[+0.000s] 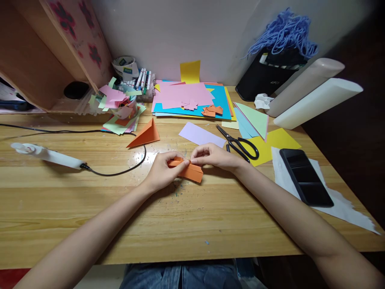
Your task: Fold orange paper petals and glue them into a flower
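A folded strip of orange paper [192,173] is held just above the wooden table, near the middle of the view. My left hand [164,169] is closed on its left part, thumb on top. The fingertips of my right hand [210,155] pinch the paper's upper edge, close to the left thumb. Behind my left hand stands a folded orange triangle [146,134]. A lilac paper rectangle [201,134] lies beyond my right hand, with black scissors [237,143] beside it.
Colored sheets [183,94] are stacked at the back. A cup of paper scraps [122,106] stands back left. A white device [49,155] with a black cable lies left. At right are a phone [306,176], yellow paper [282,140] and two tall rolls [319,102].
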Action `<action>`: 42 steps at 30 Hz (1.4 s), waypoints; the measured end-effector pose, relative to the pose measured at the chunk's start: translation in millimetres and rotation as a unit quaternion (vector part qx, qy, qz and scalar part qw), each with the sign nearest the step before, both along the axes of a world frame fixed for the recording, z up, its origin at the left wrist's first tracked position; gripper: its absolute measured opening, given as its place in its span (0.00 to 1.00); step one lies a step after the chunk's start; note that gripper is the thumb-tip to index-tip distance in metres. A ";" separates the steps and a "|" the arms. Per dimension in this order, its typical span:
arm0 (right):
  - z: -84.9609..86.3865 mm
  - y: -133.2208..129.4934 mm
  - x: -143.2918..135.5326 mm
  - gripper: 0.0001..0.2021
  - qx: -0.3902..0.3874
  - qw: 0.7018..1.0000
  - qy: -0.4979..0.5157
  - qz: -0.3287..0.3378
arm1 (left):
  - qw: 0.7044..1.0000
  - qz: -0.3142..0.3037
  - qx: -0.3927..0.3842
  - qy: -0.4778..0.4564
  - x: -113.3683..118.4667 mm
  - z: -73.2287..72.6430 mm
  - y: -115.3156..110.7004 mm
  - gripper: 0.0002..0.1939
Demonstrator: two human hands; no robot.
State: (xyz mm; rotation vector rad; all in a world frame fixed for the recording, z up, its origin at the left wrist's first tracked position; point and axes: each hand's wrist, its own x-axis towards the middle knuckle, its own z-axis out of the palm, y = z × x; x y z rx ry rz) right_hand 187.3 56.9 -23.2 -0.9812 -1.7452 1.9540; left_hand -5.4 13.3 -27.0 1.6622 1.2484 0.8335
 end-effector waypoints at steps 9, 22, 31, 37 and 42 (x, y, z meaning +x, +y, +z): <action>-9.5 -7.2 -7.1 0.09 0.067 0.995 0.021 -0.065 | 1.000 -0.016 0.018 -0.004 -0.9 -1.5 0.6 0.11; -11.7 -12.5 -10.6 0.08 0.103 0.988 0.042 -0.111 | 1.000 0.007 -0.023 -0.012 -1.2 -3.4 1.3 0.14; -15.5 -10.0 -14.0 0.08 0.160 0.961 0.048 -0.221 | 0.996 0.080 -0.012 -0.043 -3.3 -4.1 4.9 0.14; -14.8 -14.8 -19.1 0.09 0.161 0.966 0.025 -0.203 | 0.995 0.085 -0.006 -0.049 -2.6 -9.2 4.5 0.14; -14.0 -14.6 -20.0 0.10 0.152 0.967 0.010 -0.205 | 0.992 0.061 -0.041 -0.105 -1.8 -2.8 4.2 0.14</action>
